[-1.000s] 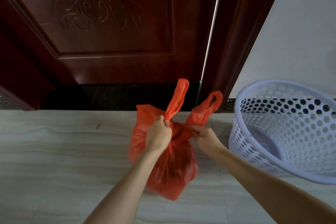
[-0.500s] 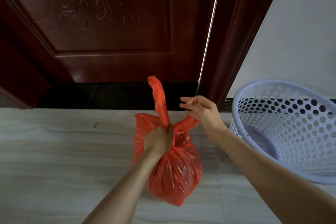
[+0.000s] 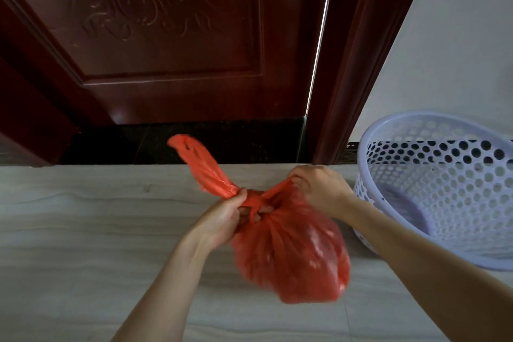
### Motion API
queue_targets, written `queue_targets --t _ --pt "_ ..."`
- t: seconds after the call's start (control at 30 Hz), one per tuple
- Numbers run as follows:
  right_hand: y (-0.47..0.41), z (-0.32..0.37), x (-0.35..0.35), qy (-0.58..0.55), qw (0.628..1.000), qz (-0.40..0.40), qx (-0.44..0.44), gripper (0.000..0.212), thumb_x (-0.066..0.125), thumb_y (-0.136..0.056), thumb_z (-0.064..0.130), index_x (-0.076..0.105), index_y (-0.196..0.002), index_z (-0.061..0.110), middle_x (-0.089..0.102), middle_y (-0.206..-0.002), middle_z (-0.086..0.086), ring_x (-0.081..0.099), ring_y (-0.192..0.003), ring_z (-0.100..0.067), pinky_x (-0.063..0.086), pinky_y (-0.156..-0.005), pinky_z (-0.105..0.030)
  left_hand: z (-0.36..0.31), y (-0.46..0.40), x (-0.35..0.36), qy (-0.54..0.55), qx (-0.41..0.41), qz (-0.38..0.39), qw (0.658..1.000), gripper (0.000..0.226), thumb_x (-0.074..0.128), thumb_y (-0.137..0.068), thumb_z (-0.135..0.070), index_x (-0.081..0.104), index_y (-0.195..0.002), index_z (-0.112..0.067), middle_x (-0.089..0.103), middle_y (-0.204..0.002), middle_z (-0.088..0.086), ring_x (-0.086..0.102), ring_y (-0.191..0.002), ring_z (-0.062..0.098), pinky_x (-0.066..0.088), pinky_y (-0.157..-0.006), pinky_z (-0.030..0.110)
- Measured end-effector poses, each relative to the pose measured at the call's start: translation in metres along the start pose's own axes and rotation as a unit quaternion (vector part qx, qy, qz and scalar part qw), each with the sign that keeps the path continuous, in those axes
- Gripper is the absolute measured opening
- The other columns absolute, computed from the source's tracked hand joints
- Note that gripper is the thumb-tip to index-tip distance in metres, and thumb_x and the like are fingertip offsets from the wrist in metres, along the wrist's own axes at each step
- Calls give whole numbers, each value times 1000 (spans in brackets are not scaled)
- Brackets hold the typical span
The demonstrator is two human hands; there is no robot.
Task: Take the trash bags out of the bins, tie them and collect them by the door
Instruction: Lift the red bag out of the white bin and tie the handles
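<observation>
Floor (image 3: 83,230) of pale, wood-grained tile runs up to a black threshold (image 3: 194,144) under a dark red carved door (image 3: 166,50), which stands slightly ajar, a strip of light at its right edge. A white wall (image 3: 458,50) lies right of the frame, with a lavender perforated bin (image 3: 444,189) tilted on the floor before it. The trash bag (image 3: 291,253) is thin orange-red plastic, bulging and gathered at its neck, blurred. It hangs above the floor between the hands, near the door. The left hand (image 3: 222,219) grips the neck and one handle, which sticks up leftward; the right hand (image 3: 319,189) pinches the other handle, pulling right.
</observation>
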State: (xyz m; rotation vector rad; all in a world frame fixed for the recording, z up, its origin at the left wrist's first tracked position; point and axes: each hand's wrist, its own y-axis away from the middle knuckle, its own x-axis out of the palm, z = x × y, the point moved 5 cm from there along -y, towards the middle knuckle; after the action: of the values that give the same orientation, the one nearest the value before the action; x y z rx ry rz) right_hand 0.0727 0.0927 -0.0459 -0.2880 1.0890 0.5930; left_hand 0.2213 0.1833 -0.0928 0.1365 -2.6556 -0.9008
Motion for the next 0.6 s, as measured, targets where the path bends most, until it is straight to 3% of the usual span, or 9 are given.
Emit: queue_targets --t 0.1,0.17,0.27,0.4,0.53,0.6 --pt "0 0 -2 -269 962 33 41 4 57 -88 14 55 -86 16 62 -68 5 52 -50 2 40 -54 -18 -2 -2 -11 94 8 7 995 34 29 -97 -35 59 -106 -21 74 -80 3 62 -60 10 46 -69 24" --pt "6 6 2 -354 929 96 45 16 58 -87 5 52 -75 15 57 -57 -1 42 -36 0 35 -43 -15 -5 -2 -14 154 33 5 987 35 29 -97 -37 57 -114 -23 71 -82 5 60 -71 14 43 -74 27" --pt "16 14 16 -383 911 149 48 19 57 -86 -4 51 -74 10 54 -58 -6 43 -33 2 32 -38 -9 -7 0 -10 229 69 6 971 37 32 -97 -36 58 -118 -21 61 -70 4 56 -63 11 40 -66 24" --pt "20 10 29 -403 891 189 85 19 57 -86 -2 53 -74 11 55 -55 -4 38 -30 -1 31 -31 -13 -3 -3 -7 205 83 -44 974 35 31 -98 -34 62 -106 -19 61 -59 0 54 -56 8 34 -57 20" --pt "19 6 36 -455 861 203 104 16 57 -87 2 56 -74 13 59 -50 3 39 -32 -4 31 -34 -16 -9 -1 0 237 95 -44 966 33 31 -98 -31 62 -94 -20 74 -78 4 51 -56 7 30 -57 21" --pt "18 3 34 -438 871 191 111 16 59 -86 4 58 -74 13 61 -55 0 41 -33 -4 32 -35 -18 -8 -1 2 289 85 -50 952 33 33 -97 -32 60 -82 -21 72 -86 5 45 -55 8 26 -56 23"
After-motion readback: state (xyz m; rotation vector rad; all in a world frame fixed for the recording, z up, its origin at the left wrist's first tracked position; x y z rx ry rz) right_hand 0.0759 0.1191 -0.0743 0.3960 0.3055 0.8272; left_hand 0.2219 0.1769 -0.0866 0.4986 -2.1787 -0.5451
